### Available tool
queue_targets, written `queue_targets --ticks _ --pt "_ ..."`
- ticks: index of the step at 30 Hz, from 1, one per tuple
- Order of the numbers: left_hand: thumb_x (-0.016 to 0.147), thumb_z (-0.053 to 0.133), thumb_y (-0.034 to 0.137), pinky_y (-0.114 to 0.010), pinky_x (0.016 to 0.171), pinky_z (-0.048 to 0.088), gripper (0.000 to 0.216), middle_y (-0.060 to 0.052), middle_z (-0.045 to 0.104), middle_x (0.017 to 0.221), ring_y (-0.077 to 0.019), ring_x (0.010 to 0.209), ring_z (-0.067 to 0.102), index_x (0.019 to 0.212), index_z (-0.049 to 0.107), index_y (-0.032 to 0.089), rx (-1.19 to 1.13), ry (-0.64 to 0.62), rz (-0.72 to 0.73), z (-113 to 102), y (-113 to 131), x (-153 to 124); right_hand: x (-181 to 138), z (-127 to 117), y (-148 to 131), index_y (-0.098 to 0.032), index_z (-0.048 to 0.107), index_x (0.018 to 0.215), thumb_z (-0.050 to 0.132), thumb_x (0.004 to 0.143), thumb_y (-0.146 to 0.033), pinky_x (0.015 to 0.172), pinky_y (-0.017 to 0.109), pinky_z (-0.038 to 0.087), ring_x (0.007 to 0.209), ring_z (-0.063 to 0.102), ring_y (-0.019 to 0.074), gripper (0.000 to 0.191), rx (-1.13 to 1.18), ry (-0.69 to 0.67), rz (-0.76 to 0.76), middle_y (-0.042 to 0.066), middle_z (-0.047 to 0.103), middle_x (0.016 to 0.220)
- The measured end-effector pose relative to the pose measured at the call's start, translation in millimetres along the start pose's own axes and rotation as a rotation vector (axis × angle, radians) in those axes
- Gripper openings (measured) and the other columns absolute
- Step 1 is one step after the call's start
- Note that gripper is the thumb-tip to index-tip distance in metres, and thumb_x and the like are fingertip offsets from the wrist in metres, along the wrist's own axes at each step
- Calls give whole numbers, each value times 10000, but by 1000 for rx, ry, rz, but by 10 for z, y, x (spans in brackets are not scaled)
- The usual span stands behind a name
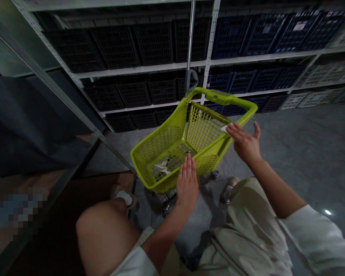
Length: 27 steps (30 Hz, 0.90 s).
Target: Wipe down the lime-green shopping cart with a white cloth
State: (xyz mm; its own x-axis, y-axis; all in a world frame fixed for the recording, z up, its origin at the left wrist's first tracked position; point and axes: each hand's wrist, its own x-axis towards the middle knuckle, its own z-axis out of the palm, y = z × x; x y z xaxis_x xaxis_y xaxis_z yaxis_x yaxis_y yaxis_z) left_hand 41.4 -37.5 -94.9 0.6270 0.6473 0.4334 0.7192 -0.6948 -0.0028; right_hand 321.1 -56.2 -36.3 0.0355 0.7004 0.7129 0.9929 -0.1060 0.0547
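Right hand [246, 146] holds white cloth [225, 128] against green cart [209, 157], three o'clock; left hand [187, 184] unclasped, six o'clock; wiping seems underway, remainder unclear.

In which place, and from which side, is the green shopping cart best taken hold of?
Probably by the handle, reaching from the person's right side. That bar arches above the cart's basket, with an open gap beneath for wrapping fingers, whereas a metal pole rises beside its far end.
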Motion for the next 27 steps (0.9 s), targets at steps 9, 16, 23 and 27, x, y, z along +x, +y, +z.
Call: queue_targets --ticks 9,16,23,27 --pt "926 394 80 -437 1228 326 696 -192 272 1632 -273 1532 230 1581 163 30 -29 5 -14 30 11 -6 -345 60 -1246 -222 464 1468 418 804 -9 1225 520 168 1405 483 210 699 303 -233 -236 88 563 1471" --pt "911 432 86 -440 1234 315 741 -194 198 1651 -270 1546 181 1582 126 22 -24 -13 2 3 8 -2 -48 -38 -321 -258 514 1430 431 786 8 1217 597 129 1322 572 230 701 185 -226 -285 70 607 1426" --pt "933 403 79 -441 1224 336 707 -201 207 1645 -276 1541 199 1578 119 12 -5 9 -2 34 28 -6 -45 34 -285 -210 586 1337 425 868 -36 1214 629 75 1332 562 265 526 36 -41 40 106 642 1380" --pt "933 405 78 -436 1223 338 688 -202 248 1635 -281 1530 238 1572 160 7 12 17 -2 59 25 -11 -285 99 -1077 -199 523 1406 424 829 -16 1234 540 136 1374 521 222 614 229 -160 -135 91 606 1426"
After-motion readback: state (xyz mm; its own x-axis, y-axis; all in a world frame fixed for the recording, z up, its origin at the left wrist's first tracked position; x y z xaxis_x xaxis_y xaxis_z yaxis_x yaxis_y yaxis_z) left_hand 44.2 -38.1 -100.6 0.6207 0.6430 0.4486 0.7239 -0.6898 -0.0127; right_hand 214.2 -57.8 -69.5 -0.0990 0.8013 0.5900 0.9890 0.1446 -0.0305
